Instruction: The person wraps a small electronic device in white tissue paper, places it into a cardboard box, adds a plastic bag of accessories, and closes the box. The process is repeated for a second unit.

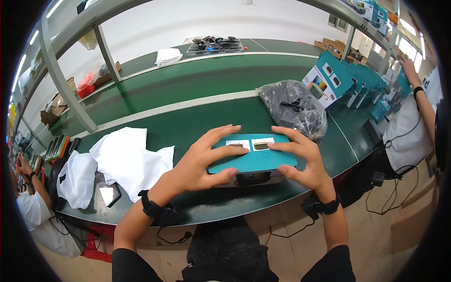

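Note:
A teal cardboard box (277, 162) with pictures printed on it lies on the green bench in front of me. My left hand (206, 160) spans its left part, index fingertip on the top face and thumb along the front edge. On the other end, my right hand (305, 157) grips it in the same way, fingers over the top and thumb at the near edge. Behind the box, close to my right fingers, is a clear plastic bag (296, 103) with black cables inside. Both wrists wear black straps.
White plastic sheets (129, 152) and a white bag (78, 178) lie at left, beside a dark flat device (109, 193). Several teal boxes (331, 77) stand at right near a co-worker's arm (421, 101). Another person's hand (24, 164) is at far left. Metal posts (66, 80) frame the bench.

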Motion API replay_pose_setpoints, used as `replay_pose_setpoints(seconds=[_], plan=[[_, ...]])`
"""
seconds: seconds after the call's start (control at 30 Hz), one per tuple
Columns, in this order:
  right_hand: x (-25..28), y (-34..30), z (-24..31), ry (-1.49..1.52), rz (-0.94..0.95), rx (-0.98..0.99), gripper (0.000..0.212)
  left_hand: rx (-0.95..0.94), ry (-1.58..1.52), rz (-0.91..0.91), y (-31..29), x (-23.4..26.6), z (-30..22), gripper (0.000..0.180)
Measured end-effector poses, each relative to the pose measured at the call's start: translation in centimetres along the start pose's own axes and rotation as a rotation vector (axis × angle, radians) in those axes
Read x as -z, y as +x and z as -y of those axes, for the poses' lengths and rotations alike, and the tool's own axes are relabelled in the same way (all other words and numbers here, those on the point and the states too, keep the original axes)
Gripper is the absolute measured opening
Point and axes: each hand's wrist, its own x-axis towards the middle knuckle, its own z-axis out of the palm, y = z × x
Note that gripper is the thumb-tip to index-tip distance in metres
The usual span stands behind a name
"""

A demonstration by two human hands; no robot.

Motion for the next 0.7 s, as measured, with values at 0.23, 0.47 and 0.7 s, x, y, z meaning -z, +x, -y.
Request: replay_pose_setpoints(seconds=[0.23, 0.47, 0.7], plan=[[0.4, 0.9, -1.0, 0.030, -0.079, -0.094, 0.045, 0.245, -0.314, -0.188, 2.3, -0.2, -0.8, 0.034], [-0.9, 1.0, 1.7, -0.131, -0.189, -0.299, 0.068, 0.465, -0.274, -0.377, 2.8, -1.2, -1.9, 0.086], [-0.9, -0.7, 0.4, 0.207, -0.453, -0.421, 0.059, 0.490, -0.480, -0.319, 2.2, -1.4, -1.0, 0.075]])
